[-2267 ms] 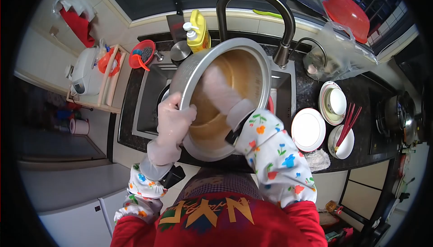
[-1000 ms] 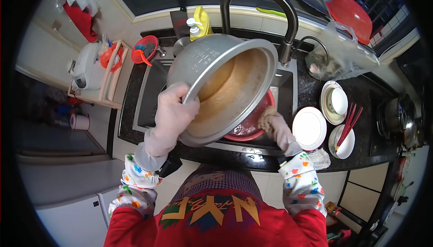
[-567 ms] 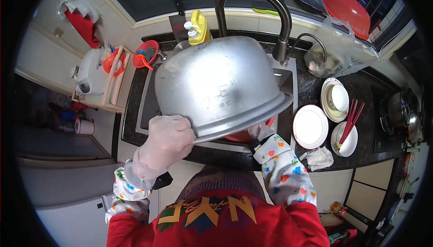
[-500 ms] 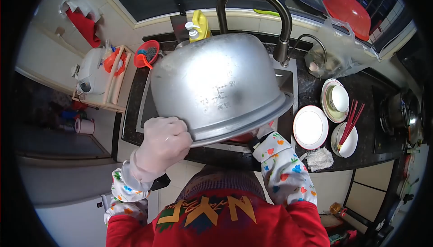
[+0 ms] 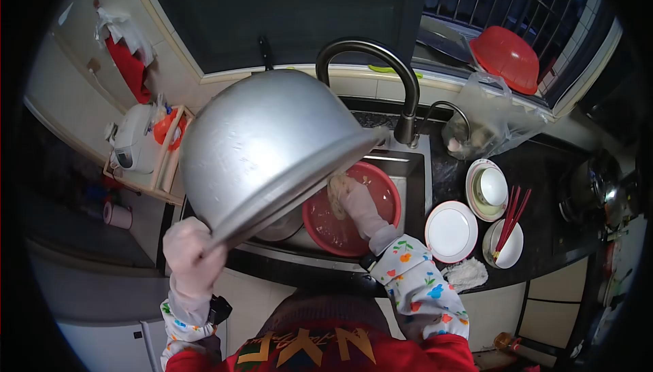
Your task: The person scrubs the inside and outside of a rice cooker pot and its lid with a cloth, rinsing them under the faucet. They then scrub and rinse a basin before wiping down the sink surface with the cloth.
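Note:
My left hand (image 5: 194, 253), in a pale glove, grips the rim of a big silver metal pot (image 5: 265, 141). The pot is tilted and raised over the left of the sink, its inside hidden from me. My right hand (image 5: 357, 202), also gloved, reaches into a red basin (image 5: 394, 212) of cloudy water in the sink. Its fingers are closed on a yellowish, crumpled cloth (image 5: 335, 198). A dark faucet (image 5: 412, 93) arches behind the basin. Below the pot, part of a round metal vessel (image 5: 282, 228) shows in the sink (image 5: 418, 178).
On the right counter stand a white plate (image 5: 450, 231), stacked bowls (image 5: 491, 187), and a bowl (image 5: 517, 246) with red chopsticks (image 5: 511, 222). A white cloth (image 5: 466, 275) lies at the front edge. A plastic bag (image 5: 479, 117) and a red colander (image 5: 505, 59) are behind.
The pot has moved left and tilted further, with my left hand on its rim. My right hand, hidden behind the pot before, now shows in the red basin with the cloth.

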`<action>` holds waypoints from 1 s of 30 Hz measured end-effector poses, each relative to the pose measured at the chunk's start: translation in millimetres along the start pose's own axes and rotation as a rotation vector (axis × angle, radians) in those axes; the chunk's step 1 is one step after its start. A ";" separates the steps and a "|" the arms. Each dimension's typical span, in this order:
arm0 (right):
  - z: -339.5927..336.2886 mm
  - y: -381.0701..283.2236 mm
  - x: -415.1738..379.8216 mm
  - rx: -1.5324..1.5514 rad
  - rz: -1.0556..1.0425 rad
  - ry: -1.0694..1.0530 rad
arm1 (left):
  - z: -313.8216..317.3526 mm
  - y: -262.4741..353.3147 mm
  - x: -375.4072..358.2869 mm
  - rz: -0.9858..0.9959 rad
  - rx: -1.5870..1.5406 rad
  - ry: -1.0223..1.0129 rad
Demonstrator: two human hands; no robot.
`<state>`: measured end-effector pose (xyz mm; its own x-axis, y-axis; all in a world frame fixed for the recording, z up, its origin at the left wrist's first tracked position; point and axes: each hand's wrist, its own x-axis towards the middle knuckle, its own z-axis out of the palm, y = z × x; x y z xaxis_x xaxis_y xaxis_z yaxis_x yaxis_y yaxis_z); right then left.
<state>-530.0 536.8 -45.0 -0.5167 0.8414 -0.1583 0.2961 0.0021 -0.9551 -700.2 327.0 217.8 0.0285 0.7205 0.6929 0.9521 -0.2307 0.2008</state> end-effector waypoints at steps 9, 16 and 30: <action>-45.9 -13.9 -43.2 -0.177 0.236 -0.378 | -4.7 -16.7 -16.8 -0.690 -0.108 0.359; -28.1 -22.7 -55.3 0.693 0.148 -0.475 | -5.1 0.2 -5.7 -0.724 -0.220 0.393; -83.8 -43.7 -96.5 0.771 0.006 -0.261 | -7.5 -26.4 -5.9 -0.654 -0.474 0.279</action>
<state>-425.7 500.8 33.0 -0.7155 0.6871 -0.1265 -0.2881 -0.4551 -0.8426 -727.9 323.9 213.6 -0.6178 0.6307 0.4696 0.5211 -0.1189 0.8452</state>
